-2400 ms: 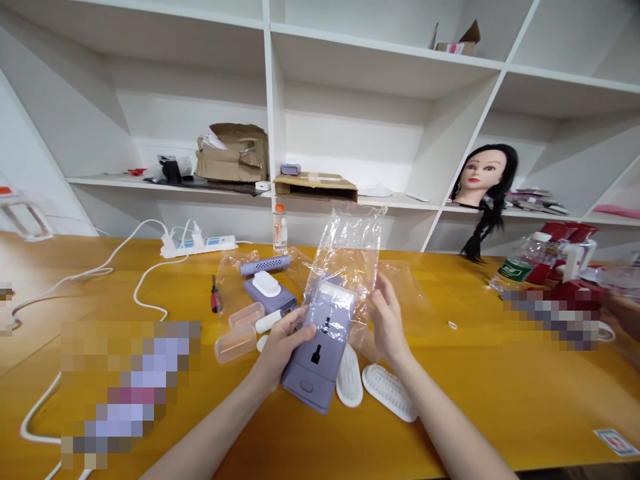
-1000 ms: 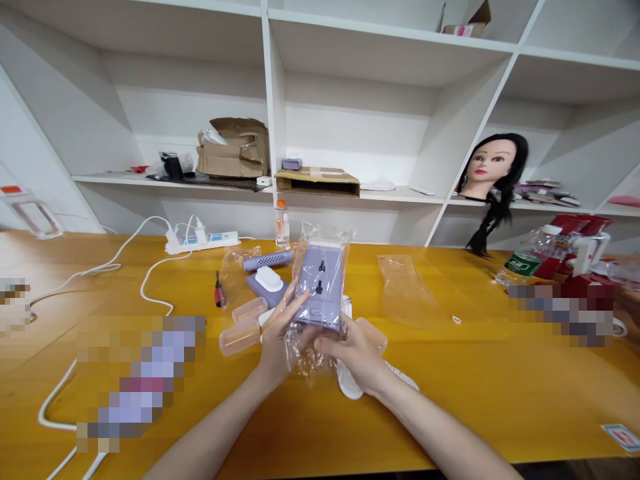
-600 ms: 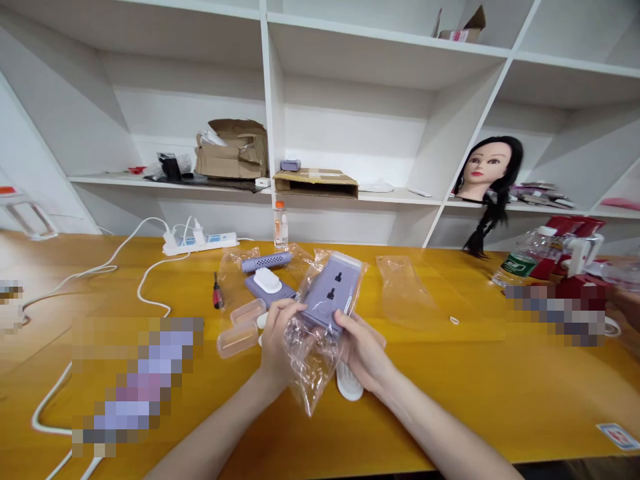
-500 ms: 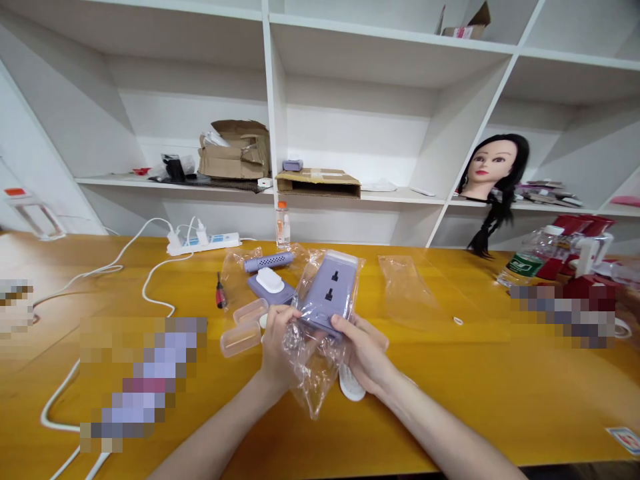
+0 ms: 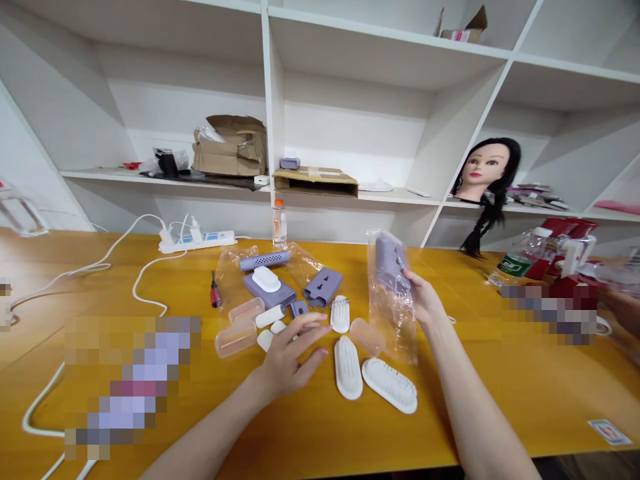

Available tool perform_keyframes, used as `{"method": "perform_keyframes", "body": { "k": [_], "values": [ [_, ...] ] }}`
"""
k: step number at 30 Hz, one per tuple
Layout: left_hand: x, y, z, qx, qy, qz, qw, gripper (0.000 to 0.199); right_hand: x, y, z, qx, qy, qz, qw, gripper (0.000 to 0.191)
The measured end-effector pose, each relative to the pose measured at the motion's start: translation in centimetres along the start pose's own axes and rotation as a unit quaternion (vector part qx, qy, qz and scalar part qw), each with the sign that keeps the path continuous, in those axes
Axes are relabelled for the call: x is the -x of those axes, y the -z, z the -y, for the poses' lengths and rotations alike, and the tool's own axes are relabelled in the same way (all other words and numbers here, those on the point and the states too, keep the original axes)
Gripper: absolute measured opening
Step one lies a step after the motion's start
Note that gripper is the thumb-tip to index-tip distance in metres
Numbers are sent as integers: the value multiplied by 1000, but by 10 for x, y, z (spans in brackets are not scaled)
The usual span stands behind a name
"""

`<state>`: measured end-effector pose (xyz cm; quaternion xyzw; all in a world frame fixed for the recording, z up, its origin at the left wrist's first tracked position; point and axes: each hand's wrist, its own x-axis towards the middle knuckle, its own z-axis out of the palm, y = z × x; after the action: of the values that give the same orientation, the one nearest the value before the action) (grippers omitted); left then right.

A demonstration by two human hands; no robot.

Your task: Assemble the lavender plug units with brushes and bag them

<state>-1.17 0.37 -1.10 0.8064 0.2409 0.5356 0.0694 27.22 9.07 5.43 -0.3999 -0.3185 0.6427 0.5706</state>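
Note:
My right hand (image 5: 425,297) grips a purple part (image 5: 391,261) inside a clear plastic bag (image 5: 395,327) that hangs down to the table. My left hand (image 5: 295,353) is spread over the table, holding nothing, beside small white pieces (image 5: 270,317). Right of its fingers lie a small white bristled piece (image 5: 340,315), a long white oval piece (image 5: 348,368) and a white oval tray (image 5: 390,385). Beyond them sit a purple shell with two cutouts (image 5: 323,287), a purple block (image 5: 270,291) with a white oval on it, and a perforated purple tube (image 5: 265,261). Two translucent covers (image 5: 236,338) lie at left.
A red-and-black screwdriver (image 5: 215,291), a power strip (image 5: 197,241) with white cables and a small orange-capped bottle (image 5: 279,225) stand or lie behind. At right are a water bottle (image 5: 517,260), red objects and another person's hand (image 5: 623,303). Shelves hold cardboard and a mannequin head (image 5: 485,170).
My right hand has moved right and up with the bagged purple part. My left hand has let go of the bag and opened. Pieces previously hidden beneath them now show.

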Motion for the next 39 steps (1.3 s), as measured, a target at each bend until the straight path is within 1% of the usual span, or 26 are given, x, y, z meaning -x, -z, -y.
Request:
{"method": "perform_keyframes", "body": {
  "k": [2, 5, 10, 14, 18, 20, 23, 26, 28, 30, 34, 36, 39],
  "values": [
    [-1, -2, 3, -10, -13, -10, 1000, 37, -9, 13, 0, 38, -26, -5, 999, 22],
    [-2, -3, 8, -16, -38, -28, 999, 32, -21, 22, -7, 75, -60, -13, 995, 23],
    [-3, -1, 11, -21, -30, -26, 999, 26, -36, 35, -17, 124, -95, -37, 987, 21],
    [-2, -1, 11, -12, -32, -13, 999, 25, -39, 48, -18, 177, -98, -67, 977, 24],
    [-1, -1, 12, -18, -24, -5, 1000, 23, -38, 52, -23, 236, -92, -83, 964, 24],
    [-3, 1, 13, -31, -9, -16, 999, 22, -39, 51, -28, 271, -88, -88, 955, 23],
    [-7, 8, 15, -59, 25, -56, 996, 20, -41, 49, -33, 335, -70, -98, 935, 23],
    [-11, 16, 20, -90, 60, -111, 988, 16, -44, 49, -33, 422, -34, -111, 899, 26],
    [-14, 19, 25, -102, 77, -150, 980, 13, -45, 50, -31, 488, -14, -120, 864, 27],
    [-16, 22, 30, -102, 97, -175, 974, 11, -44, 50, -28, 555, 1, -131, 822, 27],
    [-18, 26, 36, -101, 158, -182, 965, 10, -38, 47, -22, 659, 31, -153, 735, 30],
    [-18, 28, 37, -99, 182, -185, 961, 11, -34, 44, -19, 692, 43, -162, 702, 33],
    [-16, 28, 40, -92, 209, -187, 955, 12, -28, 39, -18, 727, 54, -175, 662, 36]
  ]
}}
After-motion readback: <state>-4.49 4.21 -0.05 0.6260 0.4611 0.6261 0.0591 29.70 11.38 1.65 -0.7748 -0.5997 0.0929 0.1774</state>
